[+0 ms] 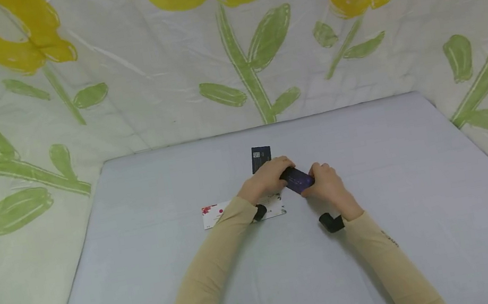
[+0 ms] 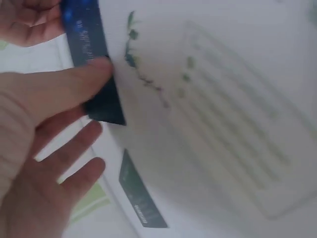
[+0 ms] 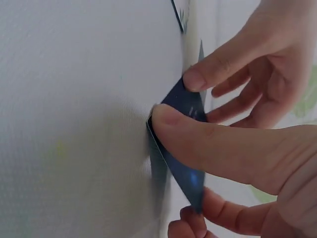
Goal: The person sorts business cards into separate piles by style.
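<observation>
In the head view, a dark blue card [image 1: 298, 180] with small pale print is held at its two ends above the table. My left hand [image 1: 269, 175] pinches its left end. At the other end my right hand [image 1: 328, 185] grips it between thumb and fingers. The left wrist view shows the left thumb [image 2: 81, 89] lying across the card's face [image 2: 84, 37], the lower fingers spread below. Seen from the right wrist, the card [image 3: 188, 176] is tilted, with the right thumb [image 3: 193, 141] pressed over one edge.
Behind the left hand lies another dark card [image 1: 261, 155] with a square code. A white printed sheet [image 1: 213, 215] with red flowers lies partly under the left forearm. The pale table [image 1: 157, 182] ends at a flower-patterned cloth [image 1: 140, 83].
</observation>
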Demonstrator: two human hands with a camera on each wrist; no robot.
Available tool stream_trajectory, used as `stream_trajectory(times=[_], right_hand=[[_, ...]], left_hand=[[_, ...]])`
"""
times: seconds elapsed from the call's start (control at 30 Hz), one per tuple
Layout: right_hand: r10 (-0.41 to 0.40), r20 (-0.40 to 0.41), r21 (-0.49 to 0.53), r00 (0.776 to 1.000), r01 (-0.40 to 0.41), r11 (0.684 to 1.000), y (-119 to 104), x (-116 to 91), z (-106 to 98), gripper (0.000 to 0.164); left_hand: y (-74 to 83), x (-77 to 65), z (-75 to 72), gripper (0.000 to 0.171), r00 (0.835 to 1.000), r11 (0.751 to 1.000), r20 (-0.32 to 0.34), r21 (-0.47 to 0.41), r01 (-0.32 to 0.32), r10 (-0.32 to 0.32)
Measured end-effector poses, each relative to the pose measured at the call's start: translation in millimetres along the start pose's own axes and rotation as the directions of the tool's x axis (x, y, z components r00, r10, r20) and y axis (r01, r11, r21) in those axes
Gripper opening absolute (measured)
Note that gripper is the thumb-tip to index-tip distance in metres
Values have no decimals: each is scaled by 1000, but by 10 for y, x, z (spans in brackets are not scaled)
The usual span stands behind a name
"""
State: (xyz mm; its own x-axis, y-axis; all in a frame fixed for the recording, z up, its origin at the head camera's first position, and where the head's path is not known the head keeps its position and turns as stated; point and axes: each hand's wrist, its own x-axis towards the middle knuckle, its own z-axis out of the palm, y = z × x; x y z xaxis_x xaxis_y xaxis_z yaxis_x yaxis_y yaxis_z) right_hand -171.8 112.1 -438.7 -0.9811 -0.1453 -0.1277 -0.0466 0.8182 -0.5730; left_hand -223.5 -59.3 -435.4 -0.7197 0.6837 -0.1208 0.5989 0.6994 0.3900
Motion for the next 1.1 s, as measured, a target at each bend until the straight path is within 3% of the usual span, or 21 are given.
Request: stream_trajectory(times=[0.13, 0.27, 0.43, 0.57, 0.73, 0.87, 1.1], right_hand=[[-30, -50, 99, 998, 35, 994, 76, 18, -9, 32], [-62, -127, 205, 990, 87, 975, 162, 39, -40, 16], [-40, -157, 262, 987, 81, 962, 239, 75, -147, 15], [19, -76, 253, 997, 1, 968, 276, 77, -221, 23], [42, 32, 248, 999, -49, 967, 298, 66, -225, 26], [27, 26, 230, 999, -33, 973, 276, 59, -179, 23], [-8, -51, 152, 999, 15, 988, 202, 30, -104, 16]], left_hand=[[-31, -28, 36, 32, 995, 999, -95, -54, 0, -5], [-33, -62, 54, 21, 980, 988, -199, -153, -16, -15], [29, -129, 48, 18, 958, 939, -281, -341, -45, -56], [96, -197, 61, 18, 956, 912, -278, -409, -29, -95], [138, -258, 130, 16, 965, 911, -226, -411, 32, -136], [128, -277, 201, 15, 965, 927, -221, -371, 50, -140], [158, -280, 267, 13, 964, 951, -206, -291, 104, -168]])
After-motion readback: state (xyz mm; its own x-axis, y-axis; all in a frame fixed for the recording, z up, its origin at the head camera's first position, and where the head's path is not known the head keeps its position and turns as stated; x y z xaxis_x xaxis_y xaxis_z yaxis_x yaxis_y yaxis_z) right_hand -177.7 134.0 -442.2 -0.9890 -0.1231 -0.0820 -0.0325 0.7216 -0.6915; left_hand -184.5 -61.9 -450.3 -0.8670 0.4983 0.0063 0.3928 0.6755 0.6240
